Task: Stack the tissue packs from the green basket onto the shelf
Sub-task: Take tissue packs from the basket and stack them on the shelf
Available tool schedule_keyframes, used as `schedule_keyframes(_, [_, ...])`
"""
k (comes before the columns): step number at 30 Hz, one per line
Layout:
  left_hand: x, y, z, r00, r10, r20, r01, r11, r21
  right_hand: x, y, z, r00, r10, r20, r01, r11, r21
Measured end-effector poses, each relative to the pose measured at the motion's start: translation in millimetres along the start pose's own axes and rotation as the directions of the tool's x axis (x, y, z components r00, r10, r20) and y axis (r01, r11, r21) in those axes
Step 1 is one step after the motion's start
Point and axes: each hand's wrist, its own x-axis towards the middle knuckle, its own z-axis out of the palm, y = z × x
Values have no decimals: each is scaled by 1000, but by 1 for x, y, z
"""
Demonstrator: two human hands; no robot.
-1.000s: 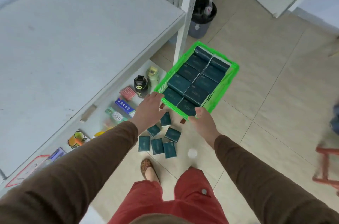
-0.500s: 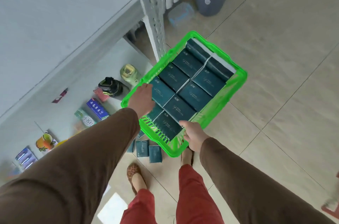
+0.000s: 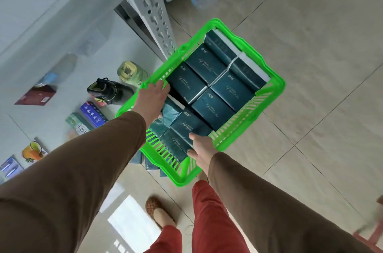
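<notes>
- The green basket (image 3: 267, 78) is held up off the floor in mid-frame, full of dark teal tissue packs (image 3: 215, 103) lying flat in two rows, with a looser, tilted pack at its 8 o'clock corner.
- The left hand (image 3: 152, 100) grips the basket's rim at 9 o'clock, fingers curled over the edge and reaching the nearest pack.
- The right hand (image 3: 202, 148) is at the 6 o'clock rim, thumb lying on a pack; its fingers seem to wrap under the edge, but they are hidden, so I cannot tell that grip for certain.
- The shelf (image 3: 41, 30) sits at 10 o'clock, its perforated metal post (image 3: 151, 8) just beside the basket's far-left rim. The lower board carries a black shoe (image 3: 107, 91), a green bottle (image 3: 130, 72) and small boxes (image 3: 92, 113).
- A few teal packs (image 3: 149, 164) lie on the floor under the basket's near corner.
- Progress: judging by the full basket and no teal packs visible on the shelf, the stacking has barely begun; nearly every pack is left to place.
</notes>
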Motion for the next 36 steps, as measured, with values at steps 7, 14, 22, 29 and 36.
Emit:
schedule_keyframes(7, [-41,-20,-15,995,-93,-35,91,994,-66,-34,8,-5,993,-115,14,114,990,82])
schedule_keyframes(14, [-198,-63,-24,887,-453,-83,298,702,-647,-126,50,13,823,-567,24,568,823,-20])
schedule_keyframes(22, [-489,-144,42,639,-769,-31,294,281,-914,-284,212,110,512,-787,343,859,465,-215])
schedule_keyframes(29, [-735,-231,125,367,-930,5,355,135,-925,-384,357,236,238,-669,705,971,142,-193])
schedule_keyframes(36, [-875,-319,185,196,-981,-4,383,80,-920,-437,442,377,59,-492,869,990,-84,-115])
